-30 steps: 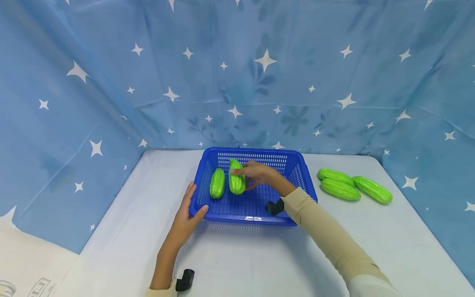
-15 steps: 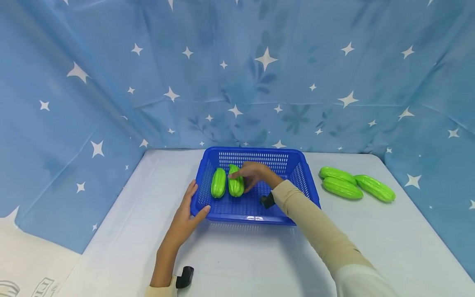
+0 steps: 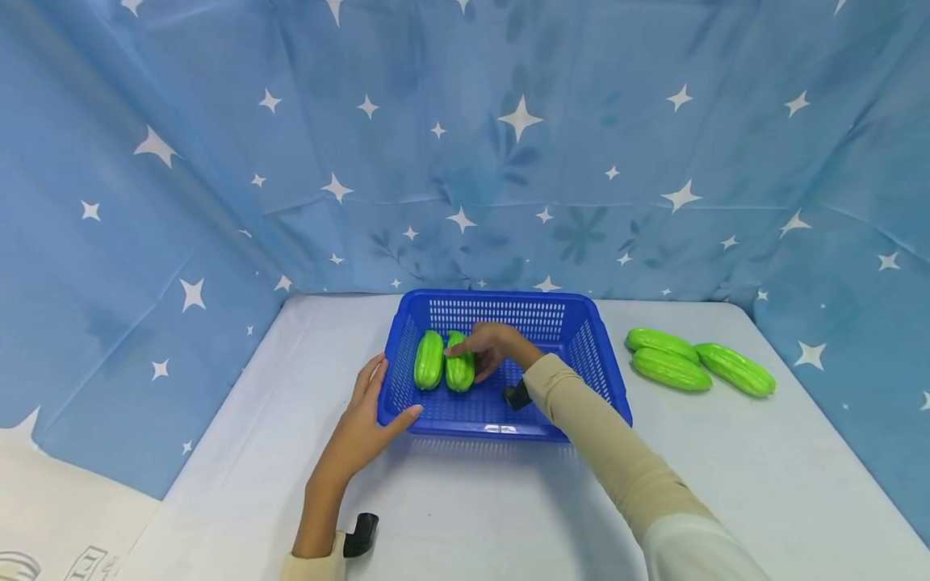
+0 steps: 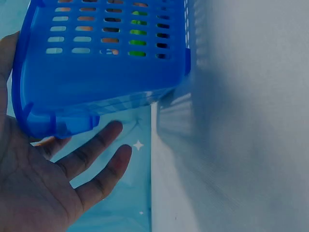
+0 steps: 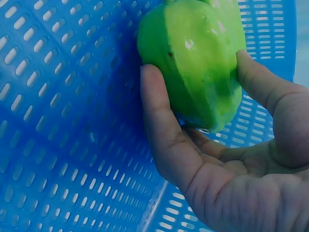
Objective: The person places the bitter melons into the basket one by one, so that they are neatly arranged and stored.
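In the head view, a bright green ridged gourd (image 3: 459, 374) stands in the left part of the blue plastic basket (image 3: 494, 428), beside a second green gourd (image 3: 429, 361). My right hand (image 3: 488, 345) holds the first one from its right side. In the right wrist view, the thumb and fingers press opposite sides of this gourd (image 5: 198, 63), close over the slotted basket floor. Against the basket's front left corner rests my left hand (image 3: 361, 428), fingers along the left wall and thumb at the front rim. The left wrist view shows those fingers (image 4: 96, 150) extended and spread under the rim.
Several more green gourds (image 3: 672, 369) lie grouped on the white table (image 3: 465, 516) to the right of the basket. A blue star-patterned cloth (image 3: 465, 161) hangs behind the table. Each wrist carries a black camera (image 3: 361, 536).
My right hand has lowered its gourd into the basket beside the other one. The basket has shifted slightly to the right, and the left hand has stayed at its corner.
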A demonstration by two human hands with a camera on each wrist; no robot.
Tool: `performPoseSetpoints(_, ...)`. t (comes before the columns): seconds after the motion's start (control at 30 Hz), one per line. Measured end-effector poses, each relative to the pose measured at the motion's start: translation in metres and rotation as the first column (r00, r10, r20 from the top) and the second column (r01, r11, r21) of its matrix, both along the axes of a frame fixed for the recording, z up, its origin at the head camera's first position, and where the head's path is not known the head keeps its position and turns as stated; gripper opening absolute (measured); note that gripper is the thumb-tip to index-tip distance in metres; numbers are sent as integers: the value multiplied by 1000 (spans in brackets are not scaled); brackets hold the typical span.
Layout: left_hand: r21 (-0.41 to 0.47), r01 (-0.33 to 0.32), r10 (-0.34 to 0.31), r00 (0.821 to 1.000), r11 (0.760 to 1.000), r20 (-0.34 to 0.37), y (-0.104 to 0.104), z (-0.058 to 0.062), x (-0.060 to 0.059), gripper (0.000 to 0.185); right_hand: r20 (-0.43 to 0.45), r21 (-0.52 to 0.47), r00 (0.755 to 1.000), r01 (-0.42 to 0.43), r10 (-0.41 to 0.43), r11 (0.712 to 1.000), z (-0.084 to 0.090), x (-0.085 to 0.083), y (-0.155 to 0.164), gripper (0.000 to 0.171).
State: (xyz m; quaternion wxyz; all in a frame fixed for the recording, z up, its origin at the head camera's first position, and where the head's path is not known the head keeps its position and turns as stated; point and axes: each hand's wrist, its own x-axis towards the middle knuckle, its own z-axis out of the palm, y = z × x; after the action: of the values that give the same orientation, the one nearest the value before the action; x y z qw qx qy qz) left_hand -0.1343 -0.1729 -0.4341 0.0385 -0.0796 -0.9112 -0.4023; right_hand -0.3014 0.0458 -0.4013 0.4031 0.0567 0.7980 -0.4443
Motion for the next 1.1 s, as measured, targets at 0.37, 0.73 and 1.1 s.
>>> performPoseSetpoints(0.37,12,-10,9,999,1000,52,8,0,-1,105,8,-6,1000,-14,14,1000,-7,-1,0,68)
performPoseSetpoints(0.73,62,-25,22,999,998,42,9,-2,-4,102,-35,17,999,-11,11,1000,3,1,2,70)
performPoseSetpoints(1.1,92,-25,22,999,995,27,8,-3,-4,102,-44,15,999,-11,12,1000,4,5,5,63)
